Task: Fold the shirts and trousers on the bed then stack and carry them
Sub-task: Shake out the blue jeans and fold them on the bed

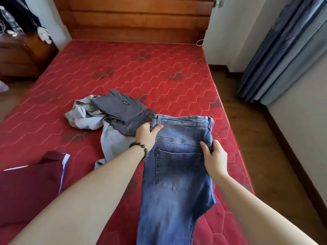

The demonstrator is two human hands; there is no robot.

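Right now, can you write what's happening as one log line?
step: folding blue jeans | left hand: grips waistband | right hand: grips seat edge | waiting: grey clothes

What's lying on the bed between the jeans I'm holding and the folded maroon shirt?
Nothing visible. The grey clothes pile lies farther up the bed, beside the jeans, which both hands grip; bare mattress separates jeans from maroon shirt.

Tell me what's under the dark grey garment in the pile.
The dark grey garment lies on a crumpled light grey garment, which sticks out on its left and near side. Whether anything else lies beneath is covered.
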